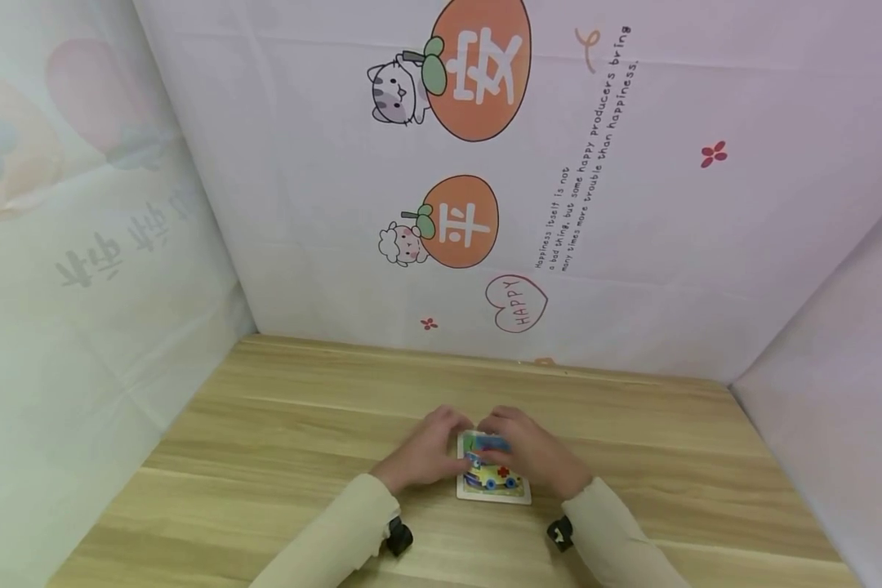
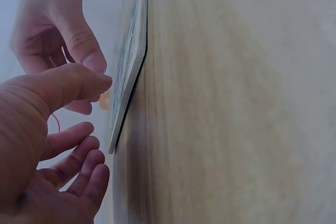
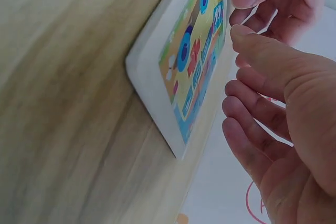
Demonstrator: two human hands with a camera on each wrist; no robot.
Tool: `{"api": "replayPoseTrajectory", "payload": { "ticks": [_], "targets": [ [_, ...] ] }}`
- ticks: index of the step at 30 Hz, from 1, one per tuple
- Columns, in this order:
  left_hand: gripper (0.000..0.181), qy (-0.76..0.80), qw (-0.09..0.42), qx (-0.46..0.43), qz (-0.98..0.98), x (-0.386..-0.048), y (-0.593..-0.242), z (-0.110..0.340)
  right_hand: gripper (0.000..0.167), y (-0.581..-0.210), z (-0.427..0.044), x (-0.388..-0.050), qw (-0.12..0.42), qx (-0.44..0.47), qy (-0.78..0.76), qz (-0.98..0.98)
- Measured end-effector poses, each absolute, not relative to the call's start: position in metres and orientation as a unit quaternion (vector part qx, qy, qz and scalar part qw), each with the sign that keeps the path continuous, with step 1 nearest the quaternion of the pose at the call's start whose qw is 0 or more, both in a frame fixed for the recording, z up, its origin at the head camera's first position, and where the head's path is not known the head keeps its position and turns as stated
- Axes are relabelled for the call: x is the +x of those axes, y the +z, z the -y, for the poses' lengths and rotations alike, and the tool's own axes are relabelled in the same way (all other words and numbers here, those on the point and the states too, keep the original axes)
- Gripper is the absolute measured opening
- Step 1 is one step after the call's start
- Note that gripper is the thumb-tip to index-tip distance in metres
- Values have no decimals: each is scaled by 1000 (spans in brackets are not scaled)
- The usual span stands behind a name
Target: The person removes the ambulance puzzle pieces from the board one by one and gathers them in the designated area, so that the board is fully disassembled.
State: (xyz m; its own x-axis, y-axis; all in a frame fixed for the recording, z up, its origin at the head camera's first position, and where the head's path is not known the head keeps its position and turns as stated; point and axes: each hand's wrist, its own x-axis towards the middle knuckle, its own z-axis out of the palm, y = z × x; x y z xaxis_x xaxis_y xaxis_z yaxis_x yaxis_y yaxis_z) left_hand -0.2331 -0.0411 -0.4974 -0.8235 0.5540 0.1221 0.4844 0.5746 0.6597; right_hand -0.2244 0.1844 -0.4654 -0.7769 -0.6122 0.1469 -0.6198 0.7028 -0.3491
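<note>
A flat, white-bordered board (image 1: 494, 494) with a colourful picture of a yellow vehicle with blue wheels and a red cross lies on the wooden table. Over its left side is my left hand (image 1: 429, 449), fingers loosely bent. My right hand (image 1: 540, 457) reaches over its upper right part, hiding some of the picture. In the left wrist view, the left thumb is close to the right hand (image 2: 58, 24), above the board (image 2: 128, 87). The right wrist view has both thumb tips close together beside the board (image 3: 152, 72); no object shows between the fingers.
The wooden tabletop (image 1: 279, 433) extends around the board. White printed sheets stand behind it (image 1: 301, 204) and at the left (image 1: 66, 327) and right (image 1: 845, 351). Dark wrist straps (image 1: 398, 536) show at both sleeve cuffs.
</note>
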Motion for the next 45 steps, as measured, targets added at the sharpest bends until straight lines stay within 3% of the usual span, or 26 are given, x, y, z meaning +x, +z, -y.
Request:
{"api": "replayPoseTrajectory", "payload": {
  "ticks": [15,33,45],
  "targets": [
    [52,348,65,299,-886,-237,-500,43,21,-472,-178,-236,-44,333,214,917],
    [51,331,85,293,-893,-241,-500,41,20,-463,-173,-243,-101,302,231,919],
    [53,335,85,285,-894,-242,-496,37,17,-470,-186,-260,-154,277,321,892]
  ]
}}
